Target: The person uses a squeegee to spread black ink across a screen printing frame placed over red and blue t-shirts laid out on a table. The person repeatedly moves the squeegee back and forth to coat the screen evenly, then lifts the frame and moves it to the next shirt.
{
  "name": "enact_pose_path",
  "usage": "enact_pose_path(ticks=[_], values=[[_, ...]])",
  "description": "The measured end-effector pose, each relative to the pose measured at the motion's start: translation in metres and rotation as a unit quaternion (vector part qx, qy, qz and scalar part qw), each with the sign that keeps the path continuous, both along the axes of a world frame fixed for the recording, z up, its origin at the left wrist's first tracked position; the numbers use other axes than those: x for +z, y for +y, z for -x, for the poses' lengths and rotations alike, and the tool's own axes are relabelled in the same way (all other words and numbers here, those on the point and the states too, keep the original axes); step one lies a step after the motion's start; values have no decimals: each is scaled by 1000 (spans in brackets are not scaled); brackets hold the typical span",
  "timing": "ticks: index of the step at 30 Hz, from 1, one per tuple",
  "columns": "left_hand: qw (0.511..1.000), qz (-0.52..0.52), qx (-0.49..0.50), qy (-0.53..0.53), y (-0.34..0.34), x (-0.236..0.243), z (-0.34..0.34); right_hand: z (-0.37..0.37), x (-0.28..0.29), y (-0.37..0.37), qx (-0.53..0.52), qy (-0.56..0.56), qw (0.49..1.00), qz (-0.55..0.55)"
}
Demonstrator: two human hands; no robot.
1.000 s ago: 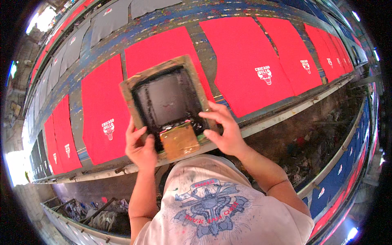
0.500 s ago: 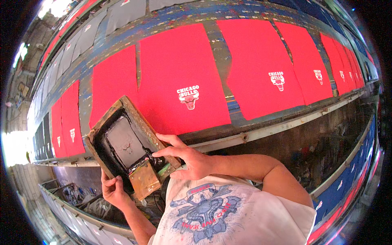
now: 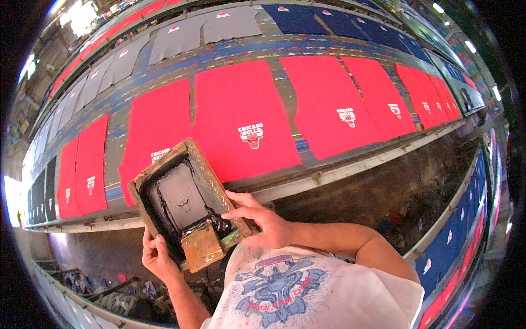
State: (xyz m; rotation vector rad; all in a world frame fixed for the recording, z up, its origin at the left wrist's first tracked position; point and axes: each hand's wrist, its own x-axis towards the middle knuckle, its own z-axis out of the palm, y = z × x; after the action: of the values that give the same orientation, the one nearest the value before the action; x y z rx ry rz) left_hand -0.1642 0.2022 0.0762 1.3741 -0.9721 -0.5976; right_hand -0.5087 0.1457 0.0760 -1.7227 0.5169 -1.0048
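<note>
A wooden-framed printing screen (image 3: 185,194) is tilted in front of my body, its mesh grey with a bull's-head outline and black ink round the inner edges. My left hand (image 3: 159,256) is closed on its lower left side, thumb on the rim. At the right side, my right hand (image 3: 264,222) grips the frame, fingers bent over the edge. A wooden squeegee (image 3: 201,247) rests inside the frame's near end, smeared with ink. Just beyond lies a red fabric panel (image 3: 235,98) with a printed bull's head and lettering. The screen partly covers the print on another red panel (image 3: 159,115).
The long printing table (image 3: 274,189) has a metal front rail. More red panels (image 3: 323,98) line it, with grey panels (image 3: 178,41) and navy panels (image 3: 296,19) along its far side. Another table with blue panels (image 3: 438,241) stands at the right. Scraps and bags (image 3: 126,304) lie below.
The view has shifted, with more of the far table now showing. In the picture the screen and both hands sit slightly lower and further right; both hands keep their hold.
</note>
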Motion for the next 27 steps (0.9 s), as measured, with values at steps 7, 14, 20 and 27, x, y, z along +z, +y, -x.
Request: enact_pose_path(ticks=[7,14,20,27], values=[[998,-28,-45,-34,2,-17,22,29,-10,38,-43,1,998,-36],[994,-22,-92,-55,-21,0,85,84,-18,32,-47,-100,988,-107],[989,-15,-129,-70,-74,9,213,199,-28,-1,-112,-141,977,-112],[979,24,-179,-93,-139,-14,429,392,-37,-30,-277,-81,950,-120]])
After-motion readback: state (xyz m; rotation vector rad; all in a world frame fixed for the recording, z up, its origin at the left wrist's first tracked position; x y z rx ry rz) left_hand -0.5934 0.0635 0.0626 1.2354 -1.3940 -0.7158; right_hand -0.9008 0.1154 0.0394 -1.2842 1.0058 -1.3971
